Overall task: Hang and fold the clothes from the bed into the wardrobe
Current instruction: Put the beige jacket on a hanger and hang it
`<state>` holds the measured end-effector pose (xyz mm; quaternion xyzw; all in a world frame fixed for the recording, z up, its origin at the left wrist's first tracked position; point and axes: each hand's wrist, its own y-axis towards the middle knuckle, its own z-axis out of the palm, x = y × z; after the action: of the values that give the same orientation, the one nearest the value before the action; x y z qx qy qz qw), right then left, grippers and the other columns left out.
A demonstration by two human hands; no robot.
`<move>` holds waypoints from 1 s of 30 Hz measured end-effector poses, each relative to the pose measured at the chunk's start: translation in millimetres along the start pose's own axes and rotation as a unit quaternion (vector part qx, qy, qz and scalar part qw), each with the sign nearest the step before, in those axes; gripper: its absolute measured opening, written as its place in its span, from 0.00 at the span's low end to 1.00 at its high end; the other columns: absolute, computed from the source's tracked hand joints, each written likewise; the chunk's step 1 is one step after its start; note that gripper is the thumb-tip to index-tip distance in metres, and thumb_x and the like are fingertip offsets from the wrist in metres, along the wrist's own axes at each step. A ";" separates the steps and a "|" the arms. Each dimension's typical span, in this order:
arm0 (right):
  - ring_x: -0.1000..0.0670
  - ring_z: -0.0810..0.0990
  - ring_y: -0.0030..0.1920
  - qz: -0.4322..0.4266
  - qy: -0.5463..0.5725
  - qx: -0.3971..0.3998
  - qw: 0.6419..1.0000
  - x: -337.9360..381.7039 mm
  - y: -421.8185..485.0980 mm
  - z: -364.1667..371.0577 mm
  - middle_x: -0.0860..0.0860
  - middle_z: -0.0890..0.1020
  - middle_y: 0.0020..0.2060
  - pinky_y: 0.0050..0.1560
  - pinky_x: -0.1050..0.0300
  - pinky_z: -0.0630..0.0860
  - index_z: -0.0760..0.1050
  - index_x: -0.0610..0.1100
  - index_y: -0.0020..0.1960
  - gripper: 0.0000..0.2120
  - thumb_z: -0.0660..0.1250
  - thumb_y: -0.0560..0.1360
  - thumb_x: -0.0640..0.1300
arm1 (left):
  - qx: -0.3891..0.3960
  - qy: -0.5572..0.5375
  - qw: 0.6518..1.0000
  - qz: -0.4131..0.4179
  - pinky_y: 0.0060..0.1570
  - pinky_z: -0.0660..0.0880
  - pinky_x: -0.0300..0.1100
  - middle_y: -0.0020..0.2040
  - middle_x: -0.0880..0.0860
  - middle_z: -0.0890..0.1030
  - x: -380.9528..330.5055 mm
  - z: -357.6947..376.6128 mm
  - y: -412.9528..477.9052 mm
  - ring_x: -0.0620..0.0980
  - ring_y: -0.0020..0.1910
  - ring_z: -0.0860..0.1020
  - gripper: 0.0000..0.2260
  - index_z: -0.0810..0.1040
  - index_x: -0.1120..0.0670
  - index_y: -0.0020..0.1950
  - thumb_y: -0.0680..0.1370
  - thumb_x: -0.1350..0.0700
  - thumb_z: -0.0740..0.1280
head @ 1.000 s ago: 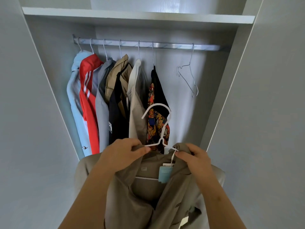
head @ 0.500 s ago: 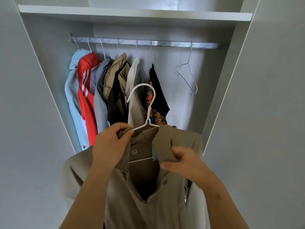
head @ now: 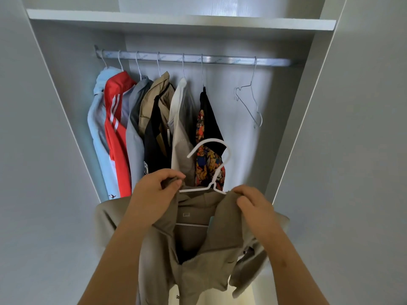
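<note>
Two hands on the jacket (head: 198,260) now: left hand (head: 154,190) pinches one shoulder, right hand (head: 253,203) has regripped the other; hanger (head: 211,164) seated, ready for the rail (head: 220,60).

Bare wire hanger (head: 252,75), apart at right — red striped jacket (head: 116,128) at left

This looks like a home, most likely a bedroom, though little of the room itself shows. A built-in wardrobe (head: 66,106) with plain pale panels fills the view, with a shelf (head: 176,18) above a metal rail (head: 220,60). Everyday clothes hang on thin wire hangers: a light blue top (head: 94,119), a red jacket (head: 116,128) with white stripes, a grey garment (head: 134,137), a khaki jacket (head: 154,102), a cream one (head: 179,119) and a bear-print shirt (head: 209,164). A bare wire hanger (head: 250,104) hangs apart at the right. A beige jacket (head: 198,271) on a white hanger (head: 209,141) is held before the rail.
</note>
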<state>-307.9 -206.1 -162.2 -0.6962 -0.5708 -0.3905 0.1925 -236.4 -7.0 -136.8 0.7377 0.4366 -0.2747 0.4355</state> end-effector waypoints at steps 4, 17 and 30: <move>0.57 0.71 0.43 -0.082 -0.039 0.043 0.995 5.6 2.8 8.9 0.57 0.73 0.39 0.44 0.62 0.67 0.75 0.49 0.40 0.04 0.65 0.75 0.44 | -0.004 0.014 1.000 0.004 0.43 0.68 0.28 0.46 0.45 0.75 -0.5 12.2 -3.4 0.39 0.45 0.74 0.16 0.69 0.45 0.55 0.75 0.63 0.67; 0.58 0.68 0.25 0.064 0.071 0.024 0.995 -4.9 -0.6 0.5 0.55 0.72 0.21 0.34 0.61 0.66 0.76 0.49 0.26 0.17 0.69 0.73 0.47 | 0.099 0.061 0.993 0.019 0.45 0.65 0.21 0.48 0.39 0.75 -2.6 29.2 1.9 0.37 0.49 0.72 0.10 0.79 0.49 0.57 0.80 0.55 0.60; 0.48 0.76 0.27 0.334 0.216 -0.053 0.916 -57.2 -15.8 -32.0 0.48 0.76 0.19 0.28 0.63 0.69 0.76 0.43 0.20 0.19 0.69 0.70 0.36 | 0.051 -0.215 0.960 -0.173 0.40 0.74 0.34 0.46 0.53 0.81 -8.0 85.0 16.8 0.45 0.40 0.79 0.08 0.76 0.50 0.54 0.78 0.61 0.63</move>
<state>-335.7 -261.5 -188.9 -0.7539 -0.2280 -0.4742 0.3935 -227.5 -89.3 -163.7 0.5957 0.4390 -0.5197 0.4270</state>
